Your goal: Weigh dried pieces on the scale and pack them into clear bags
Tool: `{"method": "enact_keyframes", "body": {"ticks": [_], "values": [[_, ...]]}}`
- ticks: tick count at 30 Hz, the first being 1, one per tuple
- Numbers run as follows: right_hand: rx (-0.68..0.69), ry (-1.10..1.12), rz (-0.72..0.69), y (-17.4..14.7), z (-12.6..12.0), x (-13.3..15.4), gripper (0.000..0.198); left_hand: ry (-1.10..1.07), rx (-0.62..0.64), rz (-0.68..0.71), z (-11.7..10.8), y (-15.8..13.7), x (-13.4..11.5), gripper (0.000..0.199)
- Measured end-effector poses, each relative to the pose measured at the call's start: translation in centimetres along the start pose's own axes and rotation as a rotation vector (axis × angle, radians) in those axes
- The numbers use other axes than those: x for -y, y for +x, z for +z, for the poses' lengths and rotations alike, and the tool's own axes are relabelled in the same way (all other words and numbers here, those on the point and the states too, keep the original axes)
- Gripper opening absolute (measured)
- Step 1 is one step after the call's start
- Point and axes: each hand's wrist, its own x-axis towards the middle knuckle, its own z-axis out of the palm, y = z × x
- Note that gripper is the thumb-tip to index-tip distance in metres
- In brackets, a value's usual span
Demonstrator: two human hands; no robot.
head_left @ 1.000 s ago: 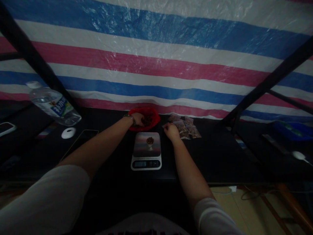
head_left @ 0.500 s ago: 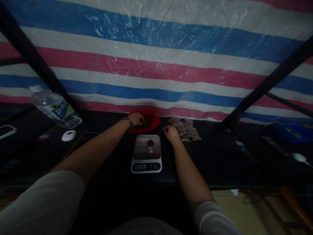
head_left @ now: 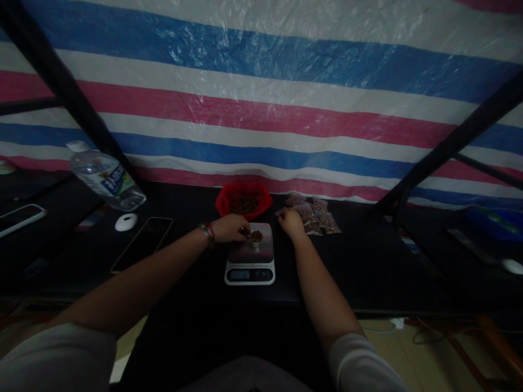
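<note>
"Just beyond the left hand (head_left: 231,227) there's a red bowl (head_left: 222,203) of brown pieces (head_left: 245,205). Why so close?"

"Easy reach, I'd say. That hand's fingertips look pinched on some dark bits (head_left: 244,231), right beside the small cup (head_left: 255,244)."

"And why's the cup on the scale (head_left: 250,282)?"

"It sits on the plate (head_left: 241,253), between the 2 hands, presumably for its weight to be read. The display (head_left: 240,275) faces the person."

"The right hand (head_left: 291,222)?"

"Low over the table (head_left: 351,267), just beside the small plastic bags (head_left: 311,219), fingers curled. I can't tell whether it grips anything."

"That phone (head_left: 143,245)?"

"Lying flat, left of the left hand, probably to leave working room."
</note>
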Motion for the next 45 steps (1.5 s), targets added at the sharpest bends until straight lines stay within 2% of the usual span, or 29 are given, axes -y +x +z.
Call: {"method": "enact_keyframes", "body": {"ticks": [5, 11, 19, 24, 27, 31, 34, 37, 40, 45], "values": [[-0.027, -0.007, -0.023, -0.1, 0.1, 0.0, 0.022, 0.037, -0.141, 0.046, 1.4, 0.1, 0.0, 0.020], [-0.046, -0.002, -0.041, 0.0, 0.3, -0.1, 0.022, -0.001, -0.214, 0.029, 1.8, -0.4, 0.0, 0.042], [-0.046, 0.003, -0.037, 0.0, 0.3, -0.2, 0.022, -0.019, -0.220, 0.023, 0.5, -1.3, 0.8, 0.031], [-0.057, 0.007, -0.019, 0.0, 0.2, 0.0, 0.020, -0.082, -0.327, -0.012, 0.2, -1.4, 1.5, 0.027], [-0.141, 0.012, -0.053, -0.1, -0.1, 0.3, 0.018, -0.162, -0.469, -0.055, 0.6, -1.2, 2.2, 0.026], [-0.356, 0.077, -0.039, -0.4, -0.6, 0.6, 0.023, -0.244, -0.669, -0.066, 1.7, -0.3, 3.2, 0.027], [-0.510, 0.162, -0.034, -0.8, -0.9, 0.9, 0.026, -0.277, -0.765, -0.044, 2.6, 0.5, 3.6, 0.027], [-0.621, 0.240, -0.159, -1.2, -1.4, 1.3, 0.026, -0.273, -0.828, 0.008, 3.3, 0.9, 3.6, 0.025], [-0.667, 0.273, -0.342, -1.8, -2.1, 2.1, 0.030, -0.213, -0.929, 0.063, 3.7, 0.9, 3.3, 0.023], [-0.567, 0.214, -0.554, -3.1, -2.9, 4.3, 0.031, -0.101, -1.039, 0.158, 4.0, 0.7, 2.6, 0.036]]}}
